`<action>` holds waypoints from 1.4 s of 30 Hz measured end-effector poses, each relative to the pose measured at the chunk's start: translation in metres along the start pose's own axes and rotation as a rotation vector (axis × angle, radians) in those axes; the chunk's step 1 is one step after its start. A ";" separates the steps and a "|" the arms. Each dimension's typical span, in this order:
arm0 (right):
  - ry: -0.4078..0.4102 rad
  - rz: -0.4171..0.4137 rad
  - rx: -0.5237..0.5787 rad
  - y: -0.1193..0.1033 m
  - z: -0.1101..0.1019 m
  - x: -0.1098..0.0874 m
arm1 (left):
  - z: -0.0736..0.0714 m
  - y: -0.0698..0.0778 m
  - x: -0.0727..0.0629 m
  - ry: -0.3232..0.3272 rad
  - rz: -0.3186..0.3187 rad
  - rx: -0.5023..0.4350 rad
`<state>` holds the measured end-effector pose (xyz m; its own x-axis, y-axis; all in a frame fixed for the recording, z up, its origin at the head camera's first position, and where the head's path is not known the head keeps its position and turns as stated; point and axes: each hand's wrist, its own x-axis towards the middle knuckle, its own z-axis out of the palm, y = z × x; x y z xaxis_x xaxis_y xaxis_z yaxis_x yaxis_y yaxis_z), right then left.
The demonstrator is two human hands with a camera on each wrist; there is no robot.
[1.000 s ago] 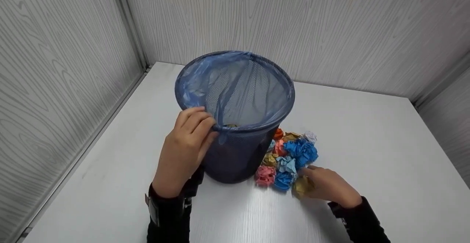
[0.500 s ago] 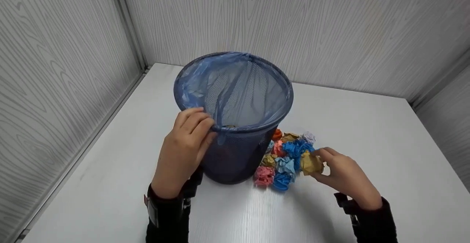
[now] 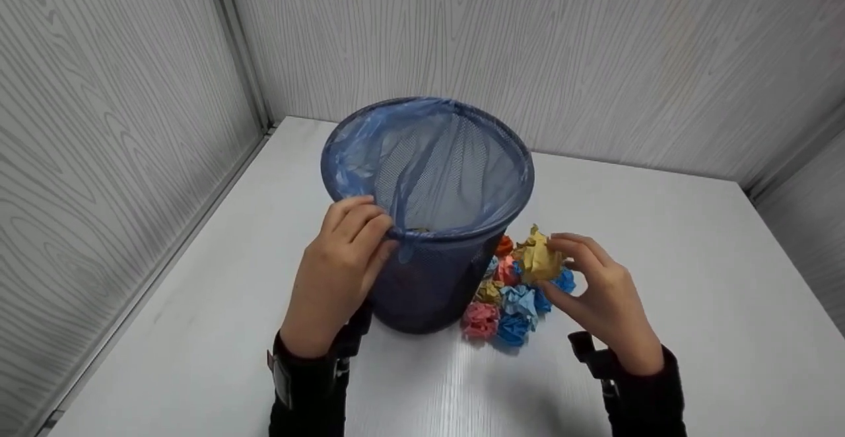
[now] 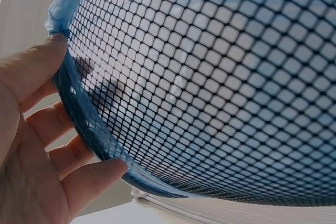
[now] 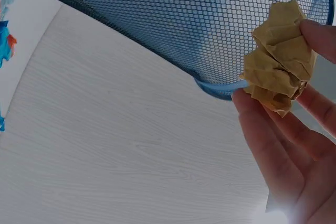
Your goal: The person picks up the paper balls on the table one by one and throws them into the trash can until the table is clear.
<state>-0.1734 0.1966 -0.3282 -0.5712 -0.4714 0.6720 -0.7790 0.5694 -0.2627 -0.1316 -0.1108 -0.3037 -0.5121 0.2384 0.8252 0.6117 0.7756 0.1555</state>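
Note:
A dark mesh wastebasket [image 3: 429, 292] lined with a thin blue plastic bag [image 3: 360, 153] stands upright on the white table. My left hand [image 3: 340, 259] grips its near-left rim, thumb outside and fingers over the edge; the left wrist view shows the fingers along the bag-covered rim [image 4: 79, 108]. In my right hand [image 3: 607, 295] a crumpled yellow-brown paper ball [image 3: 540, 259] is pinched between thumb and fingers, raised above the pile, right of the basket. The right wrist view shows that paper ball [image 5: 281, 56] near the mesh wall. A scrap of something yellowish shows low inside the basket.
Several crumpled paper balls lie against the basket's right side, among them a pink ball [image 3: 482, 320], a light blue ball [image 3: 519, 300] and an orange ball [image 3: 504, 245]. Wood-grain panels [image 3: 528, 54] enclose the table [image 3: 660, 239] at the back and sides.
My right hand has lifted the yellow-brown paper ball off the table and carried it up and toward the basket. The left hand keeps its hold on the rim.

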 end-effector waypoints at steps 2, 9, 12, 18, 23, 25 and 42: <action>0.069 -0.023 0.046 -0.005 -0.001 0.002 | 0.001 0.000 0.001 -0.002 0.003 -0.006; 0.435 -0.135 0.142 -0.025 -0.008 0.021 | 0.003 0.000 0.002 0.008 0.021 -0.016; 0.519 -0.150 0.169 -0.033 -0.011 0.037 | 0.002 -0.001 0.002 0.006 0.013 -0.018; 0.570 -0.165 0.245 -0.044 -0.002 0.063 | 0.001 -0.001 0.001 0.013 0.012 0.002; 0.526 -0.147 0.269 -0.045 0.011 0.073 | 0.003 -0.001 0.002 0.008 0.013 -0.003; 0.494 -0.131 0.267 -0.044 0.015 0.074 | 0.004 -0.001 0.002 0.007 0.015 0.000; 0.480 -0.104 0.271 -0.033 0.029 0.056 | 0.000 -0.001 0.000 0.004 0.004 0.029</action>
<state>-0.1869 0.1316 -0.3016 -0.3554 -0.1199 0.9270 -0.8998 0.3126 -0.3045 -0.1325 -0.1113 -0.3037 -0.5070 0.2394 0.8280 0.5960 0.7913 0.1362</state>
